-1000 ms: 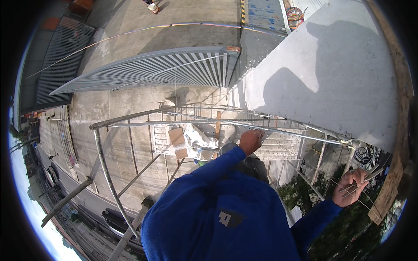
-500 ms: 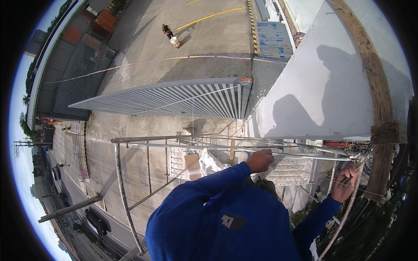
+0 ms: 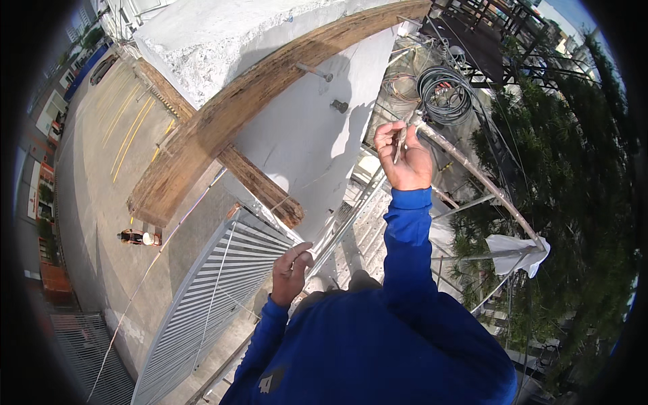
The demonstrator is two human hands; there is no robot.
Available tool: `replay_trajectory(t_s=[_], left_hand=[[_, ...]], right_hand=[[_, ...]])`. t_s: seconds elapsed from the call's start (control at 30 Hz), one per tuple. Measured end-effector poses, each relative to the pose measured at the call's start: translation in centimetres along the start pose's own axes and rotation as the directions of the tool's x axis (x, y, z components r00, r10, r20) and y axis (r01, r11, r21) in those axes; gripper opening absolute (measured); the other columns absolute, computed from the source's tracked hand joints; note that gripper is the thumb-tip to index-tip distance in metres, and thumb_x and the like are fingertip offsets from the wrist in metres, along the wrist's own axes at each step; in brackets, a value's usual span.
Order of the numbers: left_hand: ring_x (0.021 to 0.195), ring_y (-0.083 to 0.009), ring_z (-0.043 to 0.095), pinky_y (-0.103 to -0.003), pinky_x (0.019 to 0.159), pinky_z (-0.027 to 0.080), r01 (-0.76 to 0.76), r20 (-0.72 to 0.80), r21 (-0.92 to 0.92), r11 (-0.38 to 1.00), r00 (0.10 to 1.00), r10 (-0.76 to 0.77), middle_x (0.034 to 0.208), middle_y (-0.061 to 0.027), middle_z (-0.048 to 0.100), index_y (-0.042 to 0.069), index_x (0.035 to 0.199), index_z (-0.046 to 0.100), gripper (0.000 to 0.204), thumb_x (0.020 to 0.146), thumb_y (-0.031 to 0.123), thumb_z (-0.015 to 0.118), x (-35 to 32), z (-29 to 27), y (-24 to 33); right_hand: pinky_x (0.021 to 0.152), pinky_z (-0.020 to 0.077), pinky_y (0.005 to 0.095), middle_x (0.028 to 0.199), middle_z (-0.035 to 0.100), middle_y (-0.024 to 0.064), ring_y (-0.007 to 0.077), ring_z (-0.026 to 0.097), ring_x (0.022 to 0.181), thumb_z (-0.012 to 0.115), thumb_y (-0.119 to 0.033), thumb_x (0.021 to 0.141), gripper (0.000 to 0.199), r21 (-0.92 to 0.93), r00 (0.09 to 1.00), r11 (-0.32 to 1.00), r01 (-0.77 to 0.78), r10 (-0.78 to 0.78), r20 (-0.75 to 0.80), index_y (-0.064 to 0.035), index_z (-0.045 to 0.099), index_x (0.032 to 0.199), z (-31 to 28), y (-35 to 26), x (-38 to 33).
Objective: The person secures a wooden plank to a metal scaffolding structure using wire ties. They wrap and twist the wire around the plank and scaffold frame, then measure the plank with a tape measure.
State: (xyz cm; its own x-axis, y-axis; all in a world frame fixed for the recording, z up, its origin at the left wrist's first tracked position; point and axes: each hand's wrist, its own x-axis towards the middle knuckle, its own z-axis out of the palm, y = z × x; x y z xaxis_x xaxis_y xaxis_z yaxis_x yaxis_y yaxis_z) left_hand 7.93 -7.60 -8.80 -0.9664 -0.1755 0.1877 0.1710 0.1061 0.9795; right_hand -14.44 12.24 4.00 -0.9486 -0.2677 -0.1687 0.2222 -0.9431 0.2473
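My right hand (image 3: pixel 405 158) is raised, palm toward me, at the top corner of the scaffold frame (image 3: pixel 489 181). Its fingers pinch a slim grey piece (image 3: pixel 399 143) too small to name. Lower and to the left, my left hand (image 3: pixel 291 273) hovers by the scaffold rail (image 3: pixel 347 224), beneath the end of a short wooden board (image 3: pixel 263 185). Its fingers are half bent with gaps between them, and nothing shows in them. A long wooden beam (image 3: pixel 270 88) crosses the grey wall (image 3: pixel 304 138) ahead of my hands.
Bolts (image 3: pixel 316 72) stick out of the beam and wall. Coiled dark cable (image 3: pixel 445 96) lies beyond my right hand. White sheeting (image 3: pixel 518 254) hangs on the scaffold near trees (image 3: pixel 547 175). Far below, a slatted metal gate (image 3: pixel 202 297) and a person with a white bucket (image 3: pixel 150 238) are visible.
My view has swung to the right. My right hand has come up with its palm turned toward me, a slim piece now visible in its fingers. My left hand's fingers have loosened.
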Motion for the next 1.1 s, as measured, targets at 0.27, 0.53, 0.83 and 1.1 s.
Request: replay_trajectory(t_s=[0.27, 0.53, 0.83, 1.1], left_hand=[[0.059, -0.0124, 0.058, -0.027, 0.057, 0.047, -0.115, 0.119, 0.205, 0.972, 0.989, 0.092, 0.066, -0.0054, 0.060, 0.000, 0.113, 0.063, 0.023, 0.097, 0.013, 0.054, -1.9, -0.9, 3.2], [0.062, -0.0157, 0.062, -0.029, 0.059, 0.049, -0.016, -0.121, 0.217, 0.976, 0.992, 0.044, 0.074, -0.0099, 0.066, 0.000, 0.110, 0.066, 0.022, 0.093, 0.012, 0.059, -3.9, -3.6, 4.8], [0.062, -0.0147, 0.061, -0.028, 0.059, 0.049, 0.011, -0.191, 0.209, 0.978, 0.981, 0.030, 0.081, -0.0123, 0.068, -0.001, 0.109, 0.067, 0.023, 0.095, 0.014, 0.059, -0.9, -4.2, 3.9], [0.072, -0.0215, 0.066, -0.032, 0.066, 0.051, -0.103, -0.084, 0.250, 0.963, 0.988, 0.127, 0.094, -0.0136, 0.070, 0.003, 0.108, 0.067, 0.018, 0.094, 0.012, 0.058, 1.8, -3.4, 2.0]], right_hand=[[0.066, 0.0537, 0.0370, 0.097, 0.058, 0.0117, 0.0215, 0.060, 0.080, 0.055, -0.027, 0.098, 0.028, -0.528, 0.745, 0.557, 0.641, -0.618, 0.253, -0.0041, 0.045, 0.110, 2.8, 5.5, 1.5], [0.066, 0.0491, 0.0299, 0.083, 0.062, 0.0065, 0.0138, 0.058, 0.070, 0.059, -0.020, 0.095, 0.028, -0.479, 0.703, -0.547, 0.687, 0.334, 0.627, -0.0001, 0.052, 0.114, -1.5, -0.5, -2.4], [0.061, 0.0463, 0.0282, 0.087, 0.059, 0.0104, 0.0133, 0.057, 0.067, 0.048, -0.026, 0.101, 0.034, -0.907, 0.848, -0.325, 0.267, 0.526, 0.061, 0.0023, 0.047, 0.120, -0.2, -2.7, -13.9], [0.060, 0.0496, 0.0285, 0.089, 0.061, 0.0141, 0.0172, 0.063, 0.068, 0.058, -0.025, 0.096, 0.038, -0.996, 0.864, -0.052, 0.072, 0.503, 0.036, 0.0044, 0.048, 0.116, -0.6, -3.4, -16.5]])
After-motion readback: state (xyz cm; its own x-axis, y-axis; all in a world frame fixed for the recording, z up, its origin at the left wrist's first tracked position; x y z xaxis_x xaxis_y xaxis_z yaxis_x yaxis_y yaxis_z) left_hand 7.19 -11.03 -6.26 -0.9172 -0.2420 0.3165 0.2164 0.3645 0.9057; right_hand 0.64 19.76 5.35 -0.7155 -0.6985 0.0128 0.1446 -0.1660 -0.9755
